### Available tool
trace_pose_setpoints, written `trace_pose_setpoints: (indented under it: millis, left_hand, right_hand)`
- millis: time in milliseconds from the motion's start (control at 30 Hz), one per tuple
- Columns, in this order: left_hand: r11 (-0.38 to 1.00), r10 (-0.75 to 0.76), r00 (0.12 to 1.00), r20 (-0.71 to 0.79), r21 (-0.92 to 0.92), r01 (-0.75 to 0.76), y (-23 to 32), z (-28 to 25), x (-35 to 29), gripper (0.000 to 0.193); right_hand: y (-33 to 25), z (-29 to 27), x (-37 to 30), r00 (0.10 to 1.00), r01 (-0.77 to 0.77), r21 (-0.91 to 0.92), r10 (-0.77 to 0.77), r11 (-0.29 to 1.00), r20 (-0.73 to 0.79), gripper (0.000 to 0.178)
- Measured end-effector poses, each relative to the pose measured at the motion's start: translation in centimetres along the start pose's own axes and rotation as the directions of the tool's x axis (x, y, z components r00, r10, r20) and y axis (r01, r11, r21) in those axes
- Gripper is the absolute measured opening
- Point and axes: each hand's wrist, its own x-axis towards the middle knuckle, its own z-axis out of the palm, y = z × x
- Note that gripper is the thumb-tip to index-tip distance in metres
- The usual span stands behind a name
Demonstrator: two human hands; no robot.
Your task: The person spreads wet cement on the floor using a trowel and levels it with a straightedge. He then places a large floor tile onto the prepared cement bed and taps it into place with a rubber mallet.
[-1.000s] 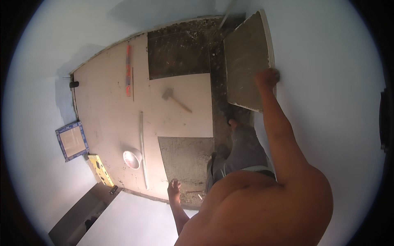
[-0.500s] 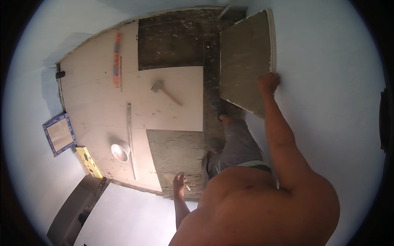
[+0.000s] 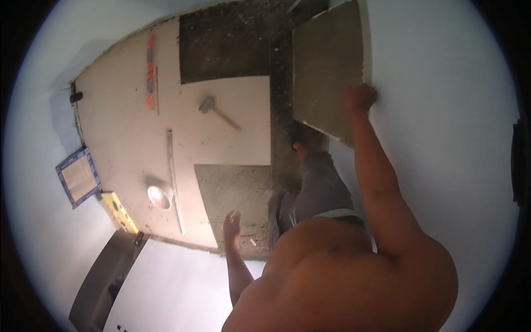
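A large tile (image 3: 326, 69) stands tilted against the right wall, its grey, mortar-coated face turned toward the floor. My right hand (image 3: 360, 99) is closed around its edge on the wall side. Over the spread grey mortar bed (image 3: 235, 188), my left hand (image 3: 232, 224) hangs with loosely bent fingers and nothing visible in it. A small white stick-like piece (image 3: 253, 242) lies near that hand. Ahead, a mallet (image 3: 218, 112) with a wooden handle rests on the laid pale tiles (image 3: 243, 141).
Across the tiles lie a long metal straightedge (image 3: 175, 182), a white bowl (image 3: 160, 197) and an orange-and-grey strip (image 3: 150, 72). A yellow level (image 3: 119, 213) and a blue-edged framed panel (image 3: 79, 177) stand at the left wall. A dark bare patch (image 3: 224, 44) lies at the far side.
My left hand has moved a little left, away from the small white piece. My right hand keeps its hold on the tile. The whole view has shifted slightly.
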Motion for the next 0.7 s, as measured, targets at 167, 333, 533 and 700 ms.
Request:
trace_pose_setpoints:
  millis: [167,333,533,700]
  left_hand:
    - [0.986,-0.118,0.993,0.027,-0.118,0.120,-2.8,-1.6,-1.2,0.084]
    - [0.895,-0.316,0.947,0.065,-0.311,0.320,-4.1,-1.7,-3.4,0.084]
    - [0.855,-0.369,0.926,0.081,-0.361,0.372,-2.0,-3.7,-3.3,0.082]
    - [0.882,-0.332,0.942,0.044,-0.339,0.326,2.3,-7.6,0.5,0.077]
  right_hand:
    - [-1.5,-1.0,1.3,0.966,-0.198,-0.008,0.196,0.980,0.167,0.062]
    - [-3.0,-4.0,0.0,0.957,-0.237,-0.068,0.245,0.969,0.158,0.078]
    - [-2.5,-4.1,0.2,0.937,-0.258,-0.034,0.258,0.966,0.237,0.086]
    - [-1.5,-0.2,1.0,0.943,-0.315,0.085,0.302,0.945,0.138,0.074]
